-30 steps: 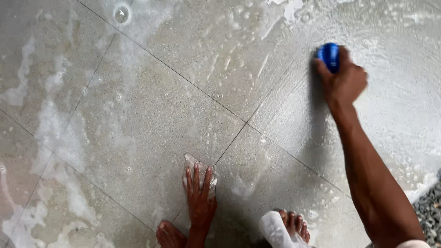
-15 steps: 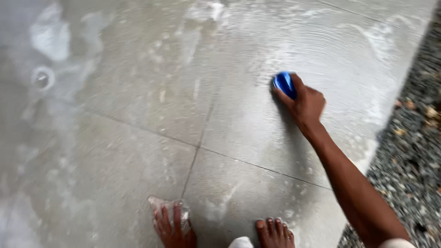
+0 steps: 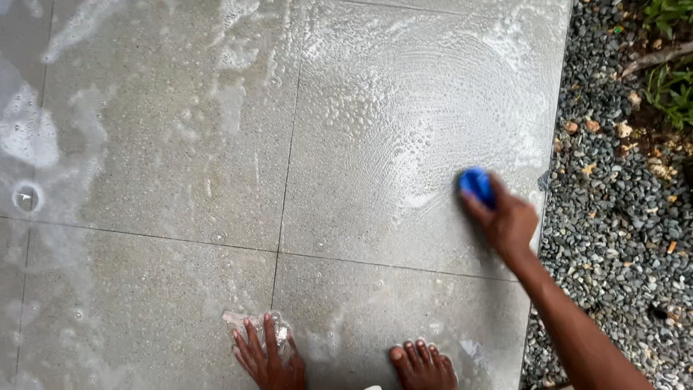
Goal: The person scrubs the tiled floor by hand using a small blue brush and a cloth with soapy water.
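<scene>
My right hand [image 3: 509, 220] is shut on a blue scrubbing brush [image 3: 476, 184] and presses it onto a wet, soapy floor tile [image 3: 390, 130]. The hand is blurred by motion and close to the tile's right edge. Curved foam streaks mark the tile around the brush. At the bottom of the view my left hand [image 3: 267, 354] lies flat on the floor with its fingers spread, and foam sits at the fingertips. It holds nothing. A bare foot [image 3: 422, 365] rests on the tile to its right.
Large grey tiles with dark grout lines [image 3: 285, 188] are covered in water and suds. A small round drain [image 3: 27, 196] sits at the far left. A bed of grey gravel [image 3: 613, 217] borders the tiles on the right, with plants [image 3: 671, 87] beyond.
My right hand has carried the brush to the right and nearer, toward the gravel edge. The view has swung, so the drain now lies at the far left. My left hand stays planted.
</scene>
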